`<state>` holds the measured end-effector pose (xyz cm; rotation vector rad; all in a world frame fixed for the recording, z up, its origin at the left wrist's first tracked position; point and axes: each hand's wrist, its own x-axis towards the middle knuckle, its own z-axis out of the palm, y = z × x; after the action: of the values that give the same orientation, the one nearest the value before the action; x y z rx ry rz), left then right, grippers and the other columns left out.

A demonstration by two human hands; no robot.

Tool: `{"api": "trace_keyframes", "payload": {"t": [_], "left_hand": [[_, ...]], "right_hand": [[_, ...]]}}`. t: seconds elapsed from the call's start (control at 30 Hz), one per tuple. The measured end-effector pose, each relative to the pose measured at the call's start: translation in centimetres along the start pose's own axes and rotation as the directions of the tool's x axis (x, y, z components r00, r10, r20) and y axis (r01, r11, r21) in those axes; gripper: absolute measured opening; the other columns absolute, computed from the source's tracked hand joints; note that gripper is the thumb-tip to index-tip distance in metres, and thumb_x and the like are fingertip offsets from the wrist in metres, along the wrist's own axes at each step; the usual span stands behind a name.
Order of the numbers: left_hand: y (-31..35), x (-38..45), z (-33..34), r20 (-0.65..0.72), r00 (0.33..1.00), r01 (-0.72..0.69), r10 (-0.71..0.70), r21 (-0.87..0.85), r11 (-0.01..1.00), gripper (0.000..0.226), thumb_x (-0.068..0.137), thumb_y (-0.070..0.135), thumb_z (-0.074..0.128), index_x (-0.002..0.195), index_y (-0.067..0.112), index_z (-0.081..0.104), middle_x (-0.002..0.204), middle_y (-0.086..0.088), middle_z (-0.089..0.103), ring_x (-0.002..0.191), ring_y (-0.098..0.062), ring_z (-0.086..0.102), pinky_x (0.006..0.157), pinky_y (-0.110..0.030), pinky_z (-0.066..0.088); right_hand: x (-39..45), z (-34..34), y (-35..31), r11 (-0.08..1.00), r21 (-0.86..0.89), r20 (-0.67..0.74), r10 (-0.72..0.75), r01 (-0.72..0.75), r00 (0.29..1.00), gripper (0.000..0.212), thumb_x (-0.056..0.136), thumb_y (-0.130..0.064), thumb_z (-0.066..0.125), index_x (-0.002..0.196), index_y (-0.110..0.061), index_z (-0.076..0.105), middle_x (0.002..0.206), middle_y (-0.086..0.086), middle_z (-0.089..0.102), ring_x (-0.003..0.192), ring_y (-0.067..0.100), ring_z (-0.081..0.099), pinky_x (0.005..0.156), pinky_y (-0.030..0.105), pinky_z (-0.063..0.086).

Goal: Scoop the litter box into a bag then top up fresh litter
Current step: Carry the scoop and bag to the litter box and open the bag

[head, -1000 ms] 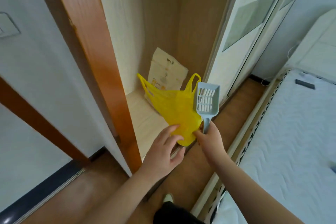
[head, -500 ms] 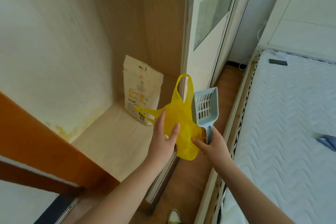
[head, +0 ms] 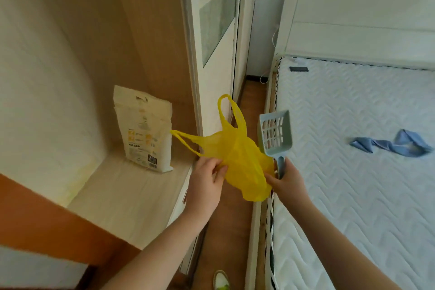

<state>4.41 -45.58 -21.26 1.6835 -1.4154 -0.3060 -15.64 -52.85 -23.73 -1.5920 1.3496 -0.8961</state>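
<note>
A yellow plastic bag with two loop handles hangs in front of me. My left hand pinches its left side. My right hand grips the handle of a pale blue slotted litter scoop, held upright, and also touches the bag's right edge. A white sack of litter stands upright on a low wooden shelf inside the open wardrobe, to the left of the bag. No litter box is in view.
A bed with a white quilted mattress fills the right side, with a blue cloth lying on it. A narrow strip of wooden floor runs between the wardrobe and the bed. A white sliding wardrobe door stands behind the bag. My shoe shows below.
My view has swung to the right toward the bed. My left hand has closed on the bag's side, where before it was open next to it. The scoop stays in my right hand.
</note>
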Motion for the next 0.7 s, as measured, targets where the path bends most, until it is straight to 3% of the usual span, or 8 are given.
{"api": "trace_keyframes", "payload": {"t": [0.1, 0.27, 0.37, 0.47, 0.6, 0.7], "left_hand": [[0.9, -1.6, -0.8, 0.005, 0.992, -0.129, 0.129, 0.011, 0.992, 0.009, 0.089, 0.012, 0.069, 0.096, 0.007, 0.069, 0.094, 0.002, 0.055, 0.075, -0.012, 0.053, 0.073, -0.002, 0.035], [2.2, -5.8, -2.1, 0.044, 0.955, -0.292, 0.292, -0.012, 0.956, 0.008, 0.086, 0.009, 0.07, 0.094, 0.008, 0.069, 0.093, 0.0, 0.054, 0.065, -0.001, 0.046, 0.071, -0.001, 0.034], [2.9, -8.4, -2.2, 0.098, 0.922, -0.373, 0.375, -0.039, 0.927, 0.011, 0.085, 0.009, 0.071, 0.095, 0.01, 0.069, 0.098, 0.0, 0.055, 0.08, -0.007, 0.051, 0.078, -0.012, 0.041], [4.3, -10.7, -1.4, 0.171, 0.863, -0.471, 0.475, -0.067, 0.88, 0.016, 0.083, 0.005, 0.072, 0.099, 0.009, 0.071, 0.102, -0.005, 0.057, 0.096, -0.019, 0.057, 0.088, -0.029, 0.048], [7.3, -13.1, 0.6, 0.213, 0.785, -0.565, 0.582, -0.139, 0.813, 0.019, 0.082, 0.006, 0.074, 0.1, 0.011, 0.072, 0.107, -0.006, 0.057, 0.099, -0.02, 0.055, 0.089, -0.032, 0.047], [10.0, -15.1, 2.6, 0.217, 0.704, -0.65, 0.676, -0.187, 0.737, 0.015, 0.085, 0.011, 0.072, 0.1, 0.011, 0.073, 0.104, -0.009, 0.058, 0.099, -0.019, 0.051, 0.089, -0.026, 0.043]], "right_hand": [[-3.4, -1.8, 1.2, 0.995, -0.085, -0.156, 0.029, -0.043, 0.987, 0.036, 0.08, -0.033, 0.074, 0.106, -0.017, 0.054, 0.083, -0.007, 0.058, 0.077, 0.008, 0.057, 0.061, 0.02, 0.043], [-10.3, -4.9, 3.7, 0.989, -0.097, -0.307, 0.079, -0.114, 0.948, 0.031, 0.084, -0.035, 0.071, 0.102, -0.017, 0.053, 0.084, 0.002, 0.06, 0.076, 0.019, 0.061, 0.064, 0.031, 0.053], [-14.4, -6.5, 4.5, 0.976, -0.13, -0.36, 0.119, -0.176, 0.925, 0.027, 0.088, -0.029, 0.067, 0.104, -0.014, 0.053, 0.088, 0.0, 0.061, 0.072, 0.021, 0.064, 0.057, 0.023, 0.049], [-18.4, -7.8, 4.4, 0.965, -0.131, -0.41, 0.156, -0.228, 0.899, 0.034, 0.089, -0.029, 0.066, 0.116, -0.015, 0.052, 0.102, -0.007, 0.059, 0.072, 0.011, 0.064, 0.055, 0.019, 0.049], [-23.0, -9.6, 3.1, 0.972, 0.007, -0.474, 0.21, -0.234, 0.855, 0.032, 0.089, -0.031, 0.065, 0.116, -0.018, 0.053, 0.106, -0.009, 0.061, 0.075, 0.009, 0.064, 0.052, 0.018, 0.051], [-25.8, -10.6, 1.9, 0.964, 0.168, -0.485, 0.265, -0.208, 0.834, 0.025, 0.091, -0.031, 0.062, 0.108, -0.014, 0.058, 0.093, -0.004, 0.063, 0.062, 0.009, 0.061, 0.048, 0.015, 0.046]]}}
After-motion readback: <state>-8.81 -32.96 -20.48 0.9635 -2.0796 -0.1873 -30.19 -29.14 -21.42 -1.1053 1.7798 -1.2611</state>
